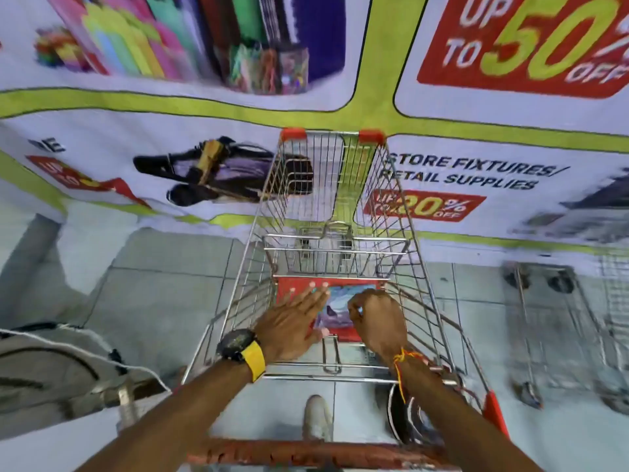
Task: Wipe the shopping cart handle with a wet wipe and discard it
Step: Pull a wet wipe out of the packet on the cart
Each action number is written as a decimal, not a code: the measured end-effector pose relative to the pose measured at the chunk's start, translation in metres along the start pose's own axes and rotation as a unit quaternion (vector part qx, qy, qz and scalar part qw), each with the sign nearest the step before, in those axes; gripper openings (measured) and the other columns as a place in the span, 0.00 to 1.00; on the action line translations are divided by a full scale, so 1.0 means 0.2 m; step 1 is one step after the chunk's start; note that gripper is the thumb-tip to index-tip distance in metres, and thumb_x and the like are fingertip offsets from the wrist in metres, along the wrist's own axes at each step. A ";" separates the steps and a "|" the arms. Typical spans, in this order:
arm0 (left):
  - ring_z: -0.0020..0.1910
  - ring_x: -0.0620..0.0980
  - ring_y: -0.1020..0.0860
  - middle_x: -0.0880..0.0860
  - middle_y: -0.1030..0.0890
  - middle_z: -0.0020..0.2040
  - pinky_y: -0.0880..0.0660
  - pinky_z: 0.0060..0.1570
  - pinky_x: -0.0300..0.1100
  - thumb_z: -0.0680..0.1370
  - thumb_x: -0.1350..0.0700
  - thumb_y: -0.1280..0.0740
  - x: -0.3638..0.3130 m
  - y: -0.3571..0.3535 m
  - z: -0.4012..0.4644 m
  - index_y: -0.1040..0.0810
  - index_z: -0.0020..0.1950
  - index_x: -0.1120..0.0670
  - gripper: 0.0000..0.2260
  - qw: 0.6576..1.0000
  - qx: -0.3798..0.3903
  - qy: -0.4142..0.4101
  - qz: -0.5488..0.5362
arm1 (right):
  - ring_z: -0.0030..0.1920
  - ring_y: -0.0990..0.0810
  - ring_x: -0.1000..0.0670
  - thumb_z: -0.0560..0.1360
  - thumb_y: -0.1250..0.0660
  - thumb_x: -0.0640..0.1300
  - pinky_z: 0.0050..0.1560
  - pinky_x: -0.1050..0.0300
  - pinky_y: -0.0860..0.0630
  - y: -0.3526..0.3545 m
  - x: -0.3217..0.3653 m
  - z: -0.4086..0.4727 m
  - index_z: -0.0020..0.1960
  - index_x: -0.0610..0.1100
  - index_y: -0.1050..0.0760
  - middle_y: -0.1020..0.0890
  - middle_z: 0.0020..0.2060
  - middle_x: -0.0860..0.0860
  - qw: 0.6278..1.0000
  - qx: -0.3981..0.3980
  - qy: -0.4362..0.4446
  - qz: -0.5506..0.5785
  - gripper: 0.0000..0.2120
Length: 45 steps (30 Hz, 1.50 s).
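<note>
Red-and-blue flat wet wipe packet (335, 310) sits on the red child-seat flap (289, 289) inside the silver wire shopping cart (391, 212), well forward of the worn red cart handle (320, 454) at bottom of frame. Left hand (294, 321), black watch with yellow strap (243, 349) on wrist, lies flat with fingers spread, pressing the packet's left side; right hand (379, 316) has fingers curled, pinching at the packet's right edge. Cart faces a printed sale banner (476, 172) on grey tiled floor (153, 301).
</note>
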<state>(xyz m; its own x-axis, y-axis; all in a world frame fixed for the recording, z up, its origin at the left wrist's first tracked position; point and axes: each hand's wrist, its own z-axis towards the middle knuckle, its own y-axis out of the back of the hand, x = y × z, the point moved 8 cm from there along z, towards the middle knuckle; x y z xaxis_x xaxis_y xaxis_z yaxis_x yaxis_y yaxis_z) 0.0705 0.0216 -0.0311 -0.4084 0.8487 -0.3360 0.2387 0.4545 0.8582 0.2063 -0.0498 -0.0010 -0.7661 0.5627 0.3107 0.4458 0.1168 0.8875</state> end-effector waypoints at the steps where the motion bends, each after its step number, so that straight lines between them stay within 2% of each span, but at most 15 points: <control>1: 0.81 0.50 0.58 0.49 0.60 0.82 0.56 0.79 0.52 0.82 0.39 0.49 0.01 -0.04 0.04 0.57 0.81 0.52 0.33 1.000 0.014 0.005 -0.004 | 0.51 0.16 0.39 0.71 0.34 0.37 0.48 0.50 0.19 -0.04 0.00 0.05 0.43 0.47 0.17 0.13 0.47 0.44 1.000 0.015 0.007 -0.005 0.09; 6: 0.82 0.53 0.56 0.53 0.57 0.82 0.53 0.78 0.52 0.83 0.43 0.48 0.07 -0.19 0.16 0.57 0.81 0.54 0.32 0.997 0.059 0.040 -0.028 | 0.53 0.16 0.36 0.76 0.35 0.40 0.51 0.47 0.20 -0.18 0.05 0.22 0.50 0.45 0.18 0.14 0.50 0.40 0.995 0.053 0.061 -0.052 0.07; 13: 0.81 0.53 0.58 0.55 0.57 0.82 0.53 0.79 0.52 0.83 0.44 0.50 0.09 -0.26 0.19 0.57 0.81 0.57 0.32 0.993 0.080 0.062 -0.053 | 0.52 0.17 0.34 0.79 0.34 0.41 0.51 0.43 0.20 -0.30 0.08 0.30 0.51 0.42 0.19 0.16 0.50 0.39 0.980 0.070 0.130 -0.132 0.05; 21: 0.81 0.53 0.58 0.56 0.57 0.82 0.52 0.79 0.52 0.83 0.42 0.49 0.12 -0.30 0.20 0.57 0.81 0.58 0.33 0.993 0.080 0.060 -0.062 | 0.51 0.16 0.36 0.79 0.33 0.44 0.51 0.43 0.19 -0.31 0.09 0.31 0.53 0.42 0.21 0.16 0.50 0.40 0.979 0.061 0.146 -0.127 0.07; 27: 0.81 0.52 0.59 0.55 0.59 0.82 0.54 0.79 0.52 0.82 0.40 0.50 0.13 -0.33 0.20 0.60 0.80 0.57 0.34 0.992 0.089 0.064 -0.062 | 0.51 0.17 0.36 0.78 0.33 0.47 0.54 0.43 0.22 -0.27 0.04 0.30 0.56 0.40 0.23 0.15 0.50 0.39 0.986 0.064 0.134 -0.082 0.12; 30: 0.81 0.52 0.59 0.55 0.59 0.82 0.56 0.79 0.50 0.82 0.39 0.51 0.13 -0.34 0.20 0.60 0.80 0.57 0.35 0.992 0.089 0.069 -0.060 | 0.48 0.18 0.37 0.78 0.33 0.47 0.54 0.44 0.22 -0.25 0.00 0.28 0.52 0.39 0.23 0.15 0.46 0.39 0.989 0.089 0.116 -0.036 0.11; 34: 0.81 0.52 0.59 0.55 0.60 0.82 0.55 0.79 0.50 0.82 0.38 0.51 0.13 -0.34 0.20 0.60 0.80 0.57 0.36 0.990 0.097 0.070 -0.068 | 0.38 0.18 0.38 0.72 0.31 0.41 0.42 0.45 0.19 -0.17 -0.10 0.28 0.44 0.40 0.23 0.16 0.36 0.39 0.992 0.058 0.059 0.093 0.04; 40: 0.81 0.52 0.60 0.55 0.61 0.82 0.55 0.79 0.52 0.82 0.38 0.49 0.12 -0.34 0.20 0.61 0.80 0.56 0.36 0.990 0.102 0.067 -0.076 | 0.40 0.15 0.40 0.73 0.33 0.35 0.46 0.41 0.17 -0.19 -0.21 0.27 0.43 0.39 0.25 0.16 0.37 0.41 0.978 0.061 -0.030 0.195 0.02; 43: 0.81 0.54 0.61 0.55 0.61 0.82 0.55 0.80 0.53 0.82 0.38 0.49 0.10 -0.33 0.20 0.62 0.80 0.53 0.35 0.989 0.102 0.055 -0.087 | 0.41 0.16 0.40 0.75 0.33 0.40 0.46 0.43 0.18 -0.20 -0.21 0.27 0.45 0.43 0.28 0.16 0.39 0.43 0.977 0.066 -0.041 0.196 0.03; 45: 0.81 0.56 0.61 0.57 0.61 0.82 0.54 0.80 0.54 0.82 0.39 0.47 0.08 -0.33 0.20 0.61 0.80 0.49 0.34 0.990 0.099 0.043 -0.090 | 0.41 0.17 0.41 0.76 0.31 0.50 0.46 0.46 0.20 -0.21 -0.19 0.27 0.46 0.46 0.29 0.17 0.38 0.46 0.979 0.073 -0.037 0.186 0.09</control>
<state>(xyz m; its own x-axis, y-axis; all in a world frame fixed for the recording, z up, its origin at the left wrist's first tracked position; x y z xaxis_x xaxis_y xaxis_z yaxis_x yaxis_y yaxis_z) 0.0837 0.0172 -0.1087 -0.5321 0.7266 -0.4346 0.3201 0.6478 0.6913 0.2422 -0.0320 -0.0680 -0.5042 0.6455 0.5736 0.7538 0.0049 0.6570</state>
